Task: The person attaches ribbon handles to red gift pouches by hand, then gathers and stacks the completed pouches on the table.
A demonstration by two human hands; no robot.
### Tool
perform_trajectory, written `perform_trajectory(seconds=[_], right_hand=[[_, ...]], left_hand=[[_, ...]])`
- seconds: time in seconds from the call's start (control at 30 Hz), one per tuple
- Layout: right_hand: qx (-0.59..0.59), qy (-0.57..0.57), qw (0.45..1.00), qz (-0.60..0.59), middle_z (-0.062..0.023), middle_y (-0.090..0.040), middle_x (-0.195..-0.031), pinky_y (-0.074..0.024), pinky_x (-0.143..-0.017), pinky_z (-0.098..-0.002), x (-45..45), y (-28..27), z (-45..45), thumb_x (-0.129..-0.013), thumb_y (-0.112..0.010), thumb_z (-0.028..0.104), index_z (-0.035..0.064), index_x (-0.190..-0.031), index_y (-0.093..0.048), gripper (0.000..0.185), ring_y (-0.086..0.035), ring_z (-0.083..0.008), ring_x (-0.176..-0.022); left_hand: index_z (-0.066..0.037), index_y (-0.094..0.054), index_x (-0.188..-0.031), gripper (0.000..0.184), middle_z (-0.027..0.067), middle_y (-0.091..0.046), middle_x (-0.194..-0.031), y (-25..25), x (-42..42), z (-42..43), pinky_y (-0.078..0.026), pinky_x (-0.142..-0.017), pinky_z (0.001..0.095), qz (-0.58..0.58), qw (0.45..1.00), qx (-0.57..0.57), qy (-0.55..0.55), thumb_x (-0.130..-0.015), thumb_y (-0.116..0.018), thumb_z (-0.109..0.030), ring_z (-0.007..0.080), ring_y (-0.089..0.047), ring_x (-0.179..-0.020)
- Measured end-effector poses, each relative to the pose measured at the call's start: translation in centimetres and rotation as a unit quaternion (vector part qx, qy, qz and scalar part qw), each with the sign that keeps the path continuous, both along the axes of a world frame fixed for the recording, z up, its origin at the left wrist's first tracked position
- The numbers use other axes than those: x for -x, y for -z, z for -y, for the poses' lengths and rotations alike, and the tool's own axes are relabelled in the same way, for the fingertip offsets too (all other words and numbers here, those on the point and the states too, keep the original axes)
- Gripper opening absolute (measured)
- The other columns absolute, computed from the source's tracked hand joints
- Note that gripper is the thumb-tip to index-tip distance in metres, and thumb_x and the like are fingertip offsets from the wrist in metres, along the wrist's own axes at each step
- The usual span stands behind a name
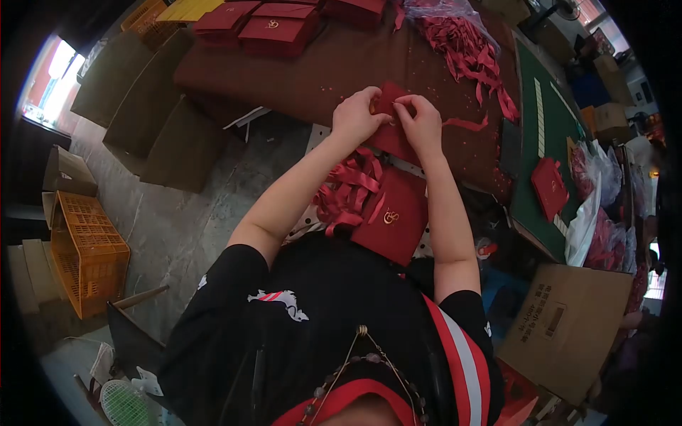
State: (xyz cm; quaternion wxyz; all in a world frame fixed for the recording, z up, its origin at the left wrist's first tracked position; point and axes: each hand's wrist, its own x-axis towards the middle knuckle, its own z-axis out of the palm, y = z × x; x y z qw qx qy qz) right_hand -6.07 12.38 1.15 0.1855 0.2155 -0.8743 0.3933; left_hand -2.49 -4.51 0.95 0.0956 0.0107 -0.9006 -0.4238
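Okay, so both hands are up at the near edge of the table, working on one red bag (395, 140) that sits right between them, partly over the brown cloth (263, 82). Left hand (360, 115) comes in from its own side with the fingers bent and the thumb reaching over the bag's face. Right hand (420, 124) is just beside it, thumb and forefinger brought close at the upper part of the bag. Honestly can't tell whether either one is really pinching the material or only resting on it, the fingertips are too small and overlap it.

Just below the hands, by the lap, there's a second red bag (392, 226) with a gold logo facing up, and a loose tangle of red ribbon (352, 188) right against its left side. Further up the table you've got a pile of cut ribbons (465, 53) spilling from clear plastic, with one stray strip (465, 124) lying out to the right of the hands. Stacks of red bags (273, 35) sit along the far edge, more to the left.

Off to the right is a green work surface (529, 206) with another red bag (549, 188) on it, and a big cardboard box (565, 326) near its close end. Yellow-orange crate (89, 252) is over on the left, on the floor side.
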Motion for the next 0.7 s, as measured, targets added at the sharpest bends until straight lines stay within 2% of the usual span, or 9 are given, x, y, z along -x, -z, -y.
perform_trajectory(seconds=[0.13,0.23,0.33,0.4,0.53,0.7], right_hand=[[-0.036,0.001,0.997,-0.066,-0.0116,-0.07,-0.091,-0.0522,-0.077,-0.0391,-0.3,-0.5,0.2,-0.088,-0.07,0.018,0.0024,-0.091,-0.069,0.016,-0.067,-0.0299,-0.087],[-0.038,0.0,0.996,-0.085,-0.0122,-0.067,-0.09,-0.0502,-0.078,-0.0448,-0.8,-0.7,0.6,-0.086,-0.069,0.015,0.0042,-0.087,-0.065,0.012,-0.064,-0.0338,-0.088],[-0.031,-0.005,0.997,-0.075,-0.0122,-0.067,-0.091,-0.0504,-0.079,-0.0446,-1.2,-0.6,0.8,-0.086,-0.068,0.015,0.0043,-0.088,-0.065,0.011,-0.064,-0.0333,-0.088],[0.001,-0.01,1.0,-0.026,-0.0118,-0.067,-0.09,-0.0506,-0.078,-0.044,-1.6,-0.7,0.9,-0.087,-0.068,0.015,0.0047,-0.088,-0.066,0.011,-0.064,-0.033,-0.087],[0.004,-0.004,0.998,-0.059,-0.0113,-0.067,-0.088,-0.0509,-0.077,-0.0434,-1.9,-0.4,1.1,-0.088,-0.068,0.016,0.0049,-0.088,-0.066,0.011,-0.065,-0.0326,-0.085],[0.028,0.033,0.999,-0.029,-0.0109,-0.066,-0.088,-0.0505,-0.076,-0.0431,-1.4,-0.4,0.5,-0.087,-0.068,0.015,0.0048,-0.087,-0.065,0.01,-0.064,-0.0319,-0.086]], left_hand=[[-0.012,-0.067,-0.115,0.051,0.0084,-0.065,-0.09,0.0,-0.7,-0.5,-0.053,-0.076,0.0378,-0.064,0.998,-0.029,-0.008,-0.069,-0.084,-0.026,0.0271,-0.066,-0.085],[-0.01,-0.069,-0.113,0.046,0.0101,-0.064,-0.092,0.2,-0.7,-0.7,-0.053,-0.077,0.0374,-0.126,0.991,-0.046,-0.015,-0.07,-0.082,-0.022,0.0279,-0.065,-0.086],[-0.008,-0.069,-0.11,0.041,0.0108,-0.064,-0.092,0.2,-0.7,-0.8,-0.053,-0.078,0.0376,-0.114,0.99,-0.076,-0.013,-0.071,-0.08,-0.018,0.0285,-0.065,-0.087],[-0.007,-0.069,-0.11,0.041,0.011,-0.064,-0.092,0.6,-0.6,-1.1,-0.053,-0.078,0.0376,-0.127,0.989,-0.068,-0.021,-0.072,-0.079,-0.018,0.0288,-0.065,-0.087],[-0.004,-0.068,-0.107,0.038,0.0121,-0.062,-0.089,1.1,-0.8,-1.7,-0.052,-0.076,0.0403,-0.167,0.983,-0.074,-0.031,-0.072,-0.077,-0.014,0.0306,-0.064,-0.085],[-0.004,-0.067,-0.11,0.04,0.0127,-0.063,-0.091,0.9,-1.7,-2.0,-0.052,-0.077,0.0391,-0.134,0.988,-0.081,-0.005,-0.073,-0.077,-0.016,0.0306,-0.064,-0.086]])
